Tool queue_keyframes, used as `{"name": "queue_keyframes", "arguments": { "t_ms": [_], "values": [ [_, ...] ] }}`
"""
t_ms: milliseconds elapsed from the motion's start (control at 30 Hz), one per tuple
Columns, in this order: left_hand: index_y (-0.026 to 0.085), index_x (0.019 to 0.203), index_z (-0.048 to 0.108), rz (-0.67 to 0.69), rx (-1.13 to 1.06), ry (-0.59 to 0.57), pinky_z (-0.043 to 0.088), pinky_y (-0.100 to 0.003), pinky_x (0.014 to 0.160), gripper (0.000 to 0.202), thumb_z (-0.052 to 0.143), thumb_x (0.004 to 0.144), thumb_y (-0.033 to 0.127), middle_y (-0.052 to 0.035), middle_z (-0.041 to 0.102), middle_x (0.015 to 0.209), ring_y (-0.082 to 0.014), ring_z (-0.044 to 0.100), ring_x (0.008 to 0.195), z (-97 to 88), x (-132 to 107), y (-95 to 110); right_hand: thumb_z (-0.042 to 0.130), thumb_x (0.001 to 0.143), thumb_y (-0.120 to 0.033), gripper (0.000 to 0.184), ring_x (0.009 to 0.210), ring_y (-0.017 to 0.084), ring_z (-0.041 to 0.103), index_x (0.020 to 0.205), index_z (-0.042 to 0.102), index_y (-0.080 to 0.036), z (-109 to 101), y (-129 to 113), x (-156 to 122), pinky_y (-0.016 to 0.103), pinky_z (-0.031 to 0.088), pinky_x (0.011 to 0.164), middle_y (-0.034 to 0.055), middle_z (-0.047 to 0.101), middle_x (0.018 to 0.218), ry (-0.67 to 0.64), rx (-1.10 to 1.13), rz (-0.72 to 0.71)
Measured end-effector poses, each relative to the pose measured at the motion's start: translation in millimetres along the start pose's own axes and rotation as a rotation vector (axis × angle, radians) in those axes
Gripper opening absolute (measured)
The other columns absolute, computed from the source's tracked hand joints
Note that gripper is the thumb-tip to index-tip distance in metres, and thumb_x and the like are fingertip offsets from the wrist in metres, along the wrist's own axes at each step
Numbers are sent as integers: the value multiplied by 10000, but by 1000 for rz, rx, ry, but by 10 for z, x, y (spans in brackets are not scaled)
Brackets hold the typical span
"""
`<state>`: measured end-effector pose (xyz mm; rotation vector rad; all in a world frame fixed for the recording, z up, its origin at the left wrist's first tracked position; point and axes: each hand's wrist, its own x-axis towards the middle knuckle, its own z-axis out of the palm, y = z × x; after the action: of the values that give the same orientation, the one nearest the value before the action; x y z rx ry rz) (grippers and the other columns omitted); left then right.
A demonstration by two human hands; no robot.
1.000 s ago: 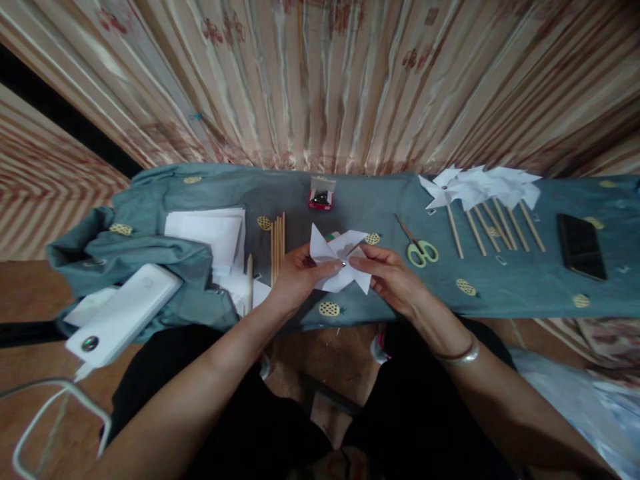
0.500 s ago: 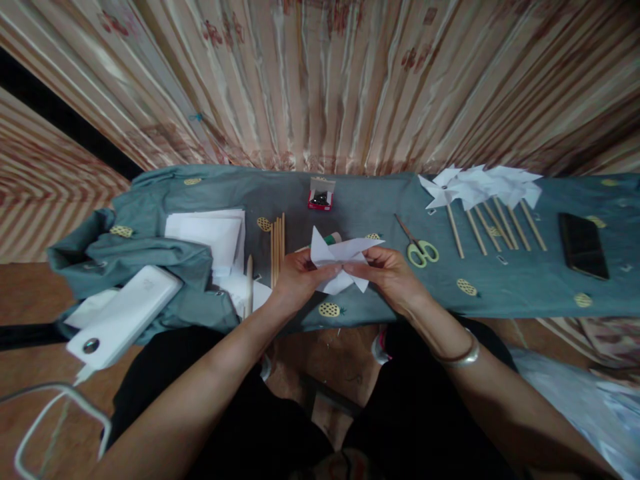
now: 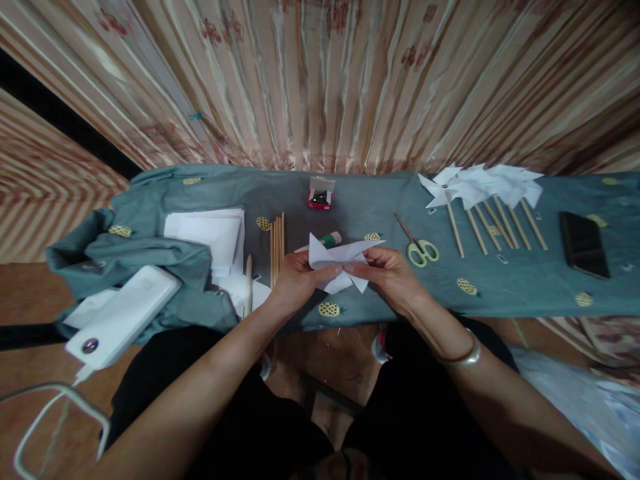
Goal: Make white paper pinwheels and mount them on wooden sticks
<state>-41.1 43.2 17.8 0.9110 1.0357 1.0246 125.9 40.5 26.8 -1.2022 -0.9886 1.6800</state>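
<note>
A white paper pinwheel (image 3: 345, 254) with pointed blades is held over the near edge of the cloth-covered table. My left hand (image 3: 295, 280) grips its left side, thumb pressed near the centre. From the right, my right hand (image 3: 393, 275) pinches it the same way, so the two thumbtips nearly meet. The fingers beneath the paper are hidden. Just behind the pinwheel lies a glue stick (image 3: 330, 239) with a green band, partly covered by the paper. Several thin wooden sticks (image 3: 277, 247) lie left of it.
A small red box (image 3: 320, 195) of dark pins stands at the back. Green-handled scissors (image 3: 423, 253), finished pinwheels (image 3: 483, 187) on sticks and a black phone (image 3: 584, 245) lie rightward. On the left are paper sheets (image 3: 200, 230), a pencil-like stick (image 3: 249, 287) and a white power bank (image 3: 125, 317).
The pinwheel's left blade has tipped slightly left and down, showing more of the glue stick. Both hands keep their hold almost unmoved.
</note>
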Motion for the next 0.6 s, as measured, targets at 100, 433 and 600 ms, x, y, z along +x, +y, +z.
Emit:
{"name": "queue_keyframes", "arguments": {
  "t_ms": [100,433,600],
  "values": [
    [122,789,744,-13,4,8,502,-249,592,310,835,548,293,-42,714,738,-135,615,627,7,-6,2,865,538,-369,284,658,133,639,755,747,-228,-5,2,0,290,520,692,-11,739,747,4,-6,3],
    [130,767,737,-41,2,-2,491,-243,561,291,839,548,292,-29,712,701,-130,612,592,4,-26,21,863,548,-350,270,663,137,635,767,752,-238,9,-6,-14,288,522,679,-6,740,765,-13,8,22],
    [125,732,729,-63,13,1,472,-240,547,258,833,557,284,-28,704,671,-128,606,573,-14,-23,5,873,522,-368,274,642,139,634,727,747,-239,12,1,-8,278,524,647,-8,740,751,9,6,35]
  ]
}}
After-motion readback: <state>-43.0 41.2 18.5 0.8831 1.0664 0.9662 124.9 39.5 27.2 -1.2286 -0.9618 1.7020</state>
